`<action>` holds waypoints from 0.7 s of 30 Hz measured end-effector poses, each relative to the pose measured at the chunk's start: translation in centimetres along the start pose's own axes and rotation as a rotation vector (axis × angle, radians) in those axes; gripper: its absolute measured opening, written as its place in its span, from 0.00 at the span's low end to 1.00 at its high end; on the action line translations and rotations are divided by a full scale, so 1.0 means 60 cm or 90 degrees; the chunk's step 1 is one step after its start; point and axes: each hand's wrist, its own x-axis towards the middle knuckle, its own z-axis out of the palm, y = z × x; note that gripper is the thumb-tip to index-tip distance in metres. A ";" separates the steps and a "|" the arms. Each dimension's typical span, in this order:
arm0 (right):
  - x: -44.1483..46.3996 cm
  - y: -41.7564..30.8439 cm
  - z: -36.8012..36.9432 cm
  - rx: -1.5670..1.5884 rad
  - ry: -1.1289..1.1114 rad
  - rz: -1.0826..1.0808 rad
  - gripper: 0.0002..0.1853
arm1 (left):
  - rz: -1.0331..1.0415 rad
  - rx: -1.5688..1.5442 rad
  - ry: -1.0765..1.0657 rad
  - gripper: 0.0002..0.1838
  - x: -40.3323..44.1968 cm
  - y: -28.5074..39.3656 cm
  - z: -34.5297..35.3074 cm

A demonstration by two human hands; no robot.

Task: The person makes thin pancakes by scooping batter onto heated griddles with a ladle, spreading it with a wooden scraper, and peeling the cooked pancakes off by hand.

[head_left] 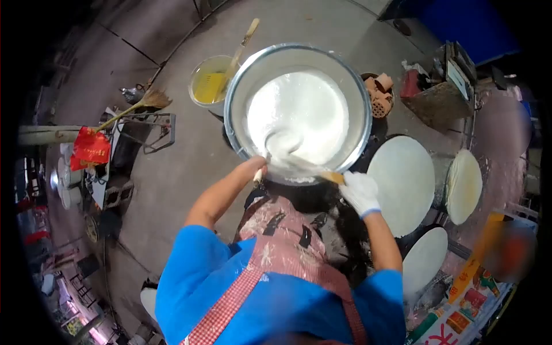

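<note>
A large metal pot [231,118] stands before me with thick white batter [305,103] inside. At its near rim, my bare left hand [253,165] is closed round the pale handle [258,175] of a ladle-like tool. A round form [283,140] shows in the batter by that hand; whether it is the tool's head or a swirl is unclear. My right hand [360,193], in a white glove, grips a wooden-handled scraper [332,177]. Its blurred pale blade reaches left over the near inside of the pot, at the batter.
Left of the pot is a bucket [198,96] with yellow liquid and a wooden-handled brush [244,43]. Perforated clay-coloured blocks [380,98] sit to the right. Round pale discs [402,184] lie near my right arm. A broom [152,99] and metal frame [164,129] stand left.
</note>
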 end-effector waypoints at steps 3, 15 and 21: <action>0.006 0.000 0.046 0.111 -0.042 0.217 0.15 | 0.082 0.219 0.029 0.08 -0.043 0.019 0.028; -0.122 -0.074 0.208 0.234 0.002 0.374 0.23 | 0.115 0.294 -0.101 0.17 -0.100 0.024 0.089; -0.239 -0.073 0.146 0.279 0.471 0.250 0.14 | 0.221 0.025 -0.288 0.10 -0.506 0.035 0.181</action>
